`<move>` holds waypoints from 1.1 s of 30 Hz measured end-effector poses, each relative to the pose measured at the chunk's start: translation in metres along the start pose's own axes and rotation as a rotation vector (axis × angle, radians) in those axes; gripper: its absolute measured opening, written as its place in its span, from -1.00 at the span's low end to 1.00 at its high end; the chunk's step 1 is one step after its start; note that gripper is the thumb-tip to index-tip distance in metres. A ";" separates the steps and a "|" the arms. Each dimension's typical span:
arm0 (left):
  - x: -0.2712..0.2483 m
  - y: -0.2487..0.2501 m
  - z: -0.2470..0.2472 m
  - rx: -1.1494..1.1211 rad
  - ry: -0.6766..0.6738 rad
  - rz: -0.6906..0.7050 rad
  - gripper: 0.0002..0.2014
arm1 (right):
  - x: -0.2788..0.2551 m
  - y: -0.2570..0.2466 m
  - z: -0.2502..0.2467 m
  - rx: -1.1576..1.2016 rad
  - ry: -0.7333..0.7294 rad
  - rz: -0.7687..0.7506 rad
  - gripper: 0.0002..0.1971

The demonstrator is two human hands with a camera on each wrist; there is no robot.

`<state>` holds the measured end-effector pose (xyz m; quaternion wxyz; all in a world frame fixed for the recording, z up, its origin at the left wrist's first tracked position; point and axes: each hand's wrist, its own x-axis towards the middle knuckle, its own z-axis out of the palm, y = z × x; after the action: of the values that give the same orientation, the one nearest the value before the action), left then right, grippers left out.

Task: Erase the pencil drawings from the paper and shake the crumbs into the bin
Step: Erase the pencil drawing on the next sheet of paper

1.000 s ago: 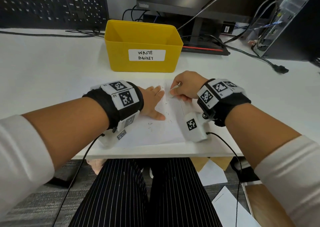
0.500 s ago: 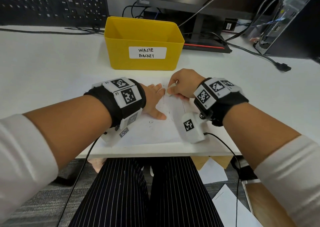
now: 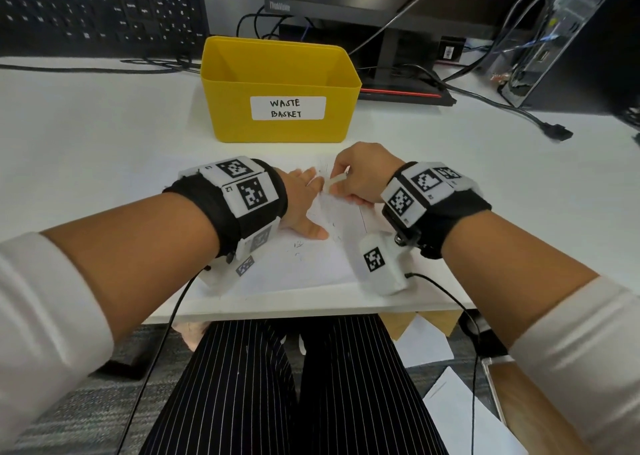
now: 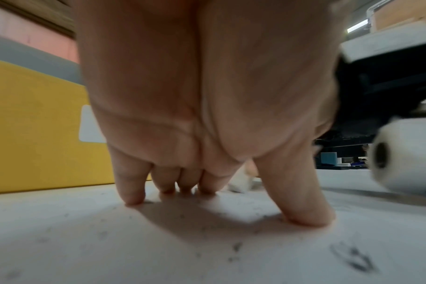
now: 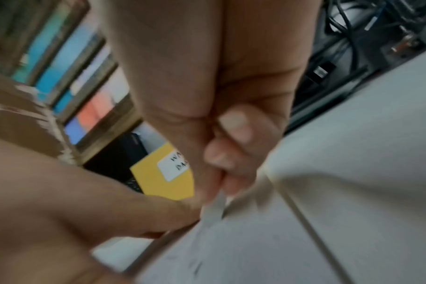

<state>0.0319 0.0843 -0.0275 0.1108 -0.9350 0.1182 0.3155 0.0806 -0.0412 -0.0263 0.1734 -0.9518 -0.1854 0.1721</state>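
One white desk [image 3: 86,149], its near edge in view. One yellow bin [image 3: 280,87] labelled WASTE BASKET stands beyond the sheet, apart from it. One sheet of paper [image 3: 304,267] lies flat at the near edge, partly hidden under both wrists; scattered dark crumbs [image 3: 298,245] and faint pencil marks show on it, too small to count. One left hand [image 3: 301,201], fingers straight and spread, presses fingertips [image 4: 134,198] and thumb onto the sheet. One right hand [image 3: 360,174], fingers curled, pinches one white eraser [image 3: 334,182], its tip at the sheet beside the left fingers; the right-wrist view is blurred. Against the earlier frames the eraser sits slightly further from the bin-side edge, the left hand unchanged.
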 end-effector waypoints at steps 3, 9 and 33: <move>0.001 -0.001 0.001 -0.003 -0.001 0.002 -0.05 | -0.013 0.004 0.002 0.041 -0.150 0.004 -0.88; -0.002 0.000 0.001 -0.010 0.023 0.011 -0.08 | -0.002 0.003 -0.008 0.013 -0.018 0.035 -0.85; 0.002 -0.001 0.001 0.005 0.035 -0.003 -0.05 | -0.013 0.012 -0.004 0.011 -0.078 0.014 -0.87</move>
<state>0.0333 0.0856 -0.0299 0.1116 -0.9402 0.1197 0.2987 0.0739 -0.0581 -0.0237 0.1700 -0.9447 -0.1843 0.2115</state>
